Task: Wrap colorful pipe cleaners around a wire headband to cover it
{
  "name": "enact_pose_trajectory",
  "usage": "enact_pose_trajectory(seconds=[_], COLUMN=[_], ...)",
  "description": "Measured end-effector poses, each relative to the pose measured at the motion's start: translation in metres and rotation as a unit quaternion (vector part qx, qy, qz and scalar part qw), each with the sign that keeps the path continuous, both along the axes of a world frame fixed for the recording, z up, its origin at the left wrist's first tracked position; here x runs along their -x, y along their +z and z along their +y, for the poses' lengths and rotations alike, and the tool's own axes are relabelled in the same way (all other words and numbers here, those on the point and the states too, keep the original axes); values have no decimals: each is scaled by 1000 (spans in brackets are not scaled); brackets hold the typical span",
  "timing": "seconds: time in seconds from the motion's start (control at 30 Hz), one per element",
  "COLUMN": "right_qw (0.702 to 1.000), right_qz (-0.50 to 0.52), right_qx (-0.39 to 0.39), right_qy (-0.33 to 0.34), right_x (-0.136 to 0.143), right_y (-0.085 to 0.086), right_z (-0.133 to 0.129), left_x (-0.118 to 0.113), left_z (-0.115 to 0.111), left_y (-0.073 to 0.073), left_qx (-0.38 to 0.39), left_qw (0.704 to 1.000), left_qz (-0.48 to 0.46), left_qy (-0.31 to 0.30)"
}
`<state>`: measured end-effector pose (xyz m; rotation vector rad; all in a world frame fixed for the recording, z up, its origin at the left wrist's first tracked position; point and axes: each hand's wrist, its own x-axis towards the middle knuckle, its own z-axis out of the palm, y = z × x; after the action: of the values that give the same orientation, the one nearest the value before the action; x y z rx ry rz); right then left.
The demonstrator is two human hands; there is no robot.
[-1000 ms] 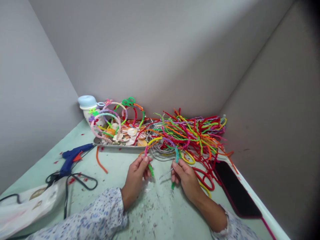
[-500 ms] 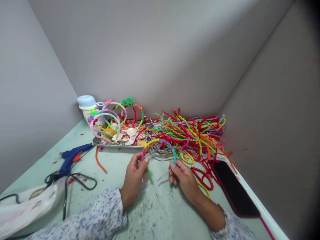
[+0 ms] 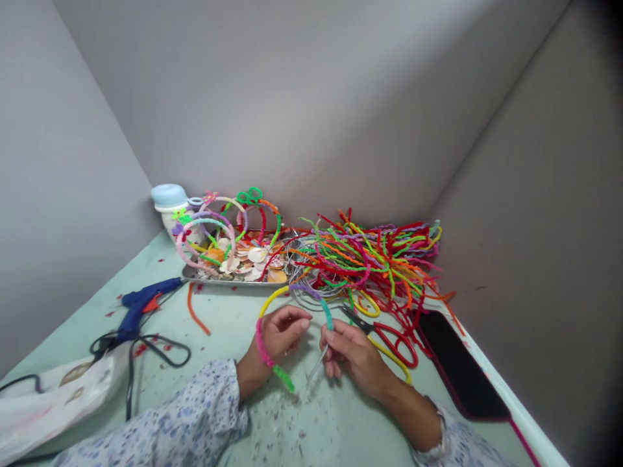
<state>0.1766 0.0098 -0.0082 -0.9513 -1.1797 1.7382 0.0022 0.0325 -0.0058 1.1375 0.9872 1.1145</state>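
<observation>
A headband [image 3: 260, 337] wound with pink, yellow, purple, teal and green pipe cleaner stands arched between my hands. My right hand [image 3: 353, 353] pinches its teal end, where a bare silver stretch [image 3: 317, 364] sticks out below the fingers. My left hand [image 3: 280, 334] is behind the pink side, fingers loosely bent and thumb apart, with nothing visible in them. The pink side crosses in front of this hand, and its green tip points down toward the table. Just beyond my right hand lie scissors [image 3: 396, 347] with red handles.
A metal tray [image 3: 228, 283] of shells and finished headbands [image 3: 226, 224] stands at the back. Beside it are silver hoops [image 3: 311, 299] and a pile of pipe cleaners [image 3: 379, 256]. A phone [image 3: 460, 363] lies right; a blue glue gun [image 3: 141, 308] with its cord lies left.
My left hand has let go of the pink side of the headband. The headband has swung left and turned, its green tip now lower. My right hand keeps the teal end, slightly lower.
</observation>
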Motion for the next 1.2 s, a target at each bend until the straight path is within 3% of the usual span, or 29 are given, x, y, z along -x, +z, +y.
enact_pose_trajectory(seconds=[0.17,0.47,0.7,1.2], right_qw=[998,993,995,999], right_qz=[-44,-74,-63,4], right_qx=[-22,-49,-39,1], right_qy=[41,76,72,51], right_x=[6,6,6,3], right_y=[0,-10,-4,-7], right_z=[-5,-2,-2,2], left_x=[-2,-3,1,1], left_z=[-3,-3,-1,5], left_y=[1,2,-1,-11], left_qx=[-17,-30,-30,-4], left_qw=[998,996,993,1000], left_qz=[30,57,77,19], left_qy=[-57,-65,-80,-20])
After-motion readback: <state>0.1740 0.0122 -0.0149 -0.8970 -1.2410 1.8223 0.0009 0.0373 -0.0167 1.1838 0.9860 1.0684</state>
